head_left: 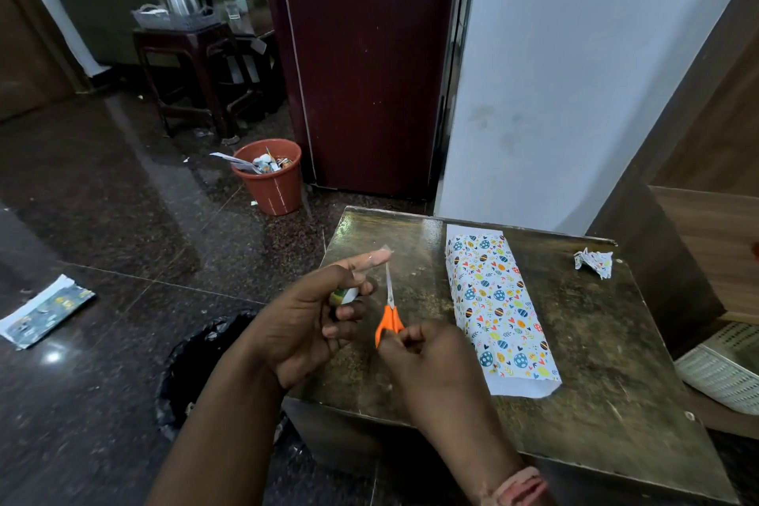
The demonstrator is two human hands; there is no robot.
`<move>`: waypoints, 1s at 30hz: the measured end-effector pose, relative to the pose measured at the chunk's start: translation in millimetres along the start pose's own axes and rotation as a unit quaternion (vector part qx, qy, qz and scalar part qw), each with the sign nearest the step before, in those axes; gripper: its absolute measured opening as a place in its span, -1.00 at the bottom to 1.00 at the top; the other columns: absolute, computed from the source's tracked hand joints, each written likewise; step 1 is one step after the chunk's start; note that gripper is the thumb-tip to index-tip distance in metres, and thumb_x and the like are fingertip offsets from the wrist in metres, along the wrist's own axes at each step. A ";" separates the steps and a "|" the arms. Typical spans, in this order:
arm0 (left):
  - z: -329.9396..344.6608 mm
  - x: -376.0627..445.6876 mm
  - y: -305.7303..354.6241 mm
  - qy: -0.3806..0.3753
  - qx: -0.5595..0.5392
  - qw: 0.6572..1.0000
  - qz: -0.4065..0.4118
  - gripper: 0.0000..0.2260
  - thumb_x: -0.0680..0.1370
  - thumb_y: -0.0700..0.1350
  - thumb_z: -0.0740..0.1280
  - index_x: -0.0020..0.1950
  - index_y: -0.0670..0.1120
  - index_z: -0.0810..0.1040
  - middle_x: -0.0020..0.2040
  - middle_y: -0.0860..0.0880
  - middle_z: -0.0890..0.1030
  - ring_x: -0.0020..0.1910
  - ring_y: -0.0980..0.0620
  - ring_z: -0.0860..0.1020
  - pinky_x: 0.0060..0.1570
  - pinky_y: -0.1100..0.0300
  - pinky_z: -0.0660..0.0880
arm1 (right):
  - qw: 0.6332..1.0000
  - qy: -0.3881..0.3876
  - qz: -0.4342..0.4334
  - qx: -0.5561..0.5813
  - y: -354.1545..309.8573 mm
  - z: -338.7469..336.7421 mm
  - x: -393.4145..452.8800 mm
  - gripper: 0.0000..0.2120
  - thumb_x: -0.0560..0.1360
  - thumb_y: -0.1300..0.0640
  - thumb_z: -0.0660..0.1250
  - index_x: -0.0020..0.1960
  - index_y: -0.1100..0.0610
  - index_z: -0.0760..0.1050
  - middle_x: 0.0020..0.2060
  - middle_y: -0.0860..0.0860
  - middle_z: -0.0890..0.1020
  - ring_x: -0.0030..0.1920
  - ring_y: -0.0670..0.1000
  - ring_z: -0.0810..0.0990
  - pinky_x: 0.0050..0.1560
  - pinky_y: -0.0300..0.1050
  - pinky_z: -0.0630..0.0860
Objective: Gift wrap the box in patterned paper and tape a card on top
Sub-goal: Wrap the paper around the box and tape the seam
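Note:
The box (499, 308), wrapped in white paper with coloured egg patterns, lies lengthwise on the dark table (595, 362), with loose white paper flaps at both ends. My left hand (316, 316) grips a small tape roll (344, 296) over the table's left edge, and a clear strip of tape (384, 251) sticks to its raised fingertip. My right hand (427, 366) holds orange-handled scissors (389, 308), blades pointing up toward the tape strip. No card is visible.
A crumpled paper scrap (595, 262) lies at the table's far right. On the floor are an orange bin (271, 181) full of scraps, a black-lined bin (197, 366) below my left arm, and a paper offcut (43, 310). A white basket (723, 370) sits right.

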State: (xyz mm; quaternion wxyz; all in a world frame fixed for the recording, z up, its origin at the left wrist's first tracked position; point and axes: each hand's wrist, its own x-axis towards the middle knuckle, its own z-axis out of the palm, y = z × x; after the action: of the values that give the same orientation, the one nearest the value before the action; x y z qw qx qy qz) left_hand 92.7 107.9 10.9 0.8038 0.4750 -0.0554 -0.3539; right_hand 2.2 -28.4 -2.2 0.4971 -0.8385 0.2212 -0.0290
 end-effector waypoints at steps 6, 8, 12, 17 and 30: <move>-7.3 0.0 2.6 -0.020 -0.033 0.999 -0.005 -0.54 0.46 -0.20 0.37 0.37 -0.14 0.61 -0.13 0.01 0.48 -0.38 0.19 0.28 -0.57 0.40 0.24 | 0.963 -0.053 0.059 0.257 -5.3 0.1 1.2 -0.81 0.49 0.08 0.45 -0.25 0.15 0.63 -0.39 0.07 0.66 -0.39 -0.03 0.61 -0.15 -0.02 0.57; -6.9 -0.2 3.5 -0.020 -0.051 0.998 -0.005 -0.56 0.49 -0.19 0.33 0.37 -0.17 0.61 -0.14 0.00 0.49 -0.39 0.19 0.27 -0.57 0.41 0.24 | 0.928 -0.079 0.089 0.352 -8.9 -2.6 1.4 -0.85 0.54 0.24 0.42 -0.18 0.30 0.62 -0.35 0.12 0.67 -0.35 -0.01 0.67 -0.05 -0.01 0.62; -10.4 -0.8 4.7 -0.028 -0.090 0.996 -0.003 -0.56 0.51 -0.19 0.33 0.39 -0.20 0.58 -0.14 -0.02 0.49 -0.39 0.19 0.29 -0.57 0.41 0.28 | 0.869 -0.126 0.130 0.461 -15.3 -9.1 2.0 -0.87 0.52 0.37 0.40 -0.19 0.38 0.64 -0.24 0.18 0.67 -0.28 -0.02 0.67 -0.15 -0.16 0.68; -14.2 -0.7 5.3 -0.057 -0.112 0.992 -0.010 -0.42 0.43 -0.15 0.51 0.43 -0.23 0.53 -0.14 -0.01 0.47 -0.40 0.20 0.30 -0.59 0.41 0.33 | 0.848 -0.235 0.138 0.455 -18.8 -19.5 -1.7 -0.88 0.45 0.25 0.47 -0.19 0.31 0.63 -0.26 0.19 0.59 -0.34 0.03 0.61 -0.30 -0.19 0.63; -11.7 -0.9 5.5 -0.096 -0.169 0.979 -0.059 -0.31 0.44 -0.11 0.55 0.50 -0.31 0.42 -0.22 0.00 0.38 -0.42 0.21 0.20 -0.62 0.42 0.29 | 0.826 -0.368 0.105 0.413 -15.8 -34.7 -3.2 -0.78 0.38 0.11 0.53 -0.18 0.27 0.62 -0.20 0.17 0.59 -0.34 0.07 0.57 -0.41 -0.18 0.52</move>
State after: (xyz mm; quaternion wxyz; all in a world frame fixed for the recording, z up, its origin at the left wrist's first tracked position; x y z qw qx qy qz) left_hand 99.9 118.6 9.1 0.8408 0.2990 -0.0435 -0.4493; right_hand -4.6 -49.1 29.2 0.8418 -0.4747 0.0762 0.2452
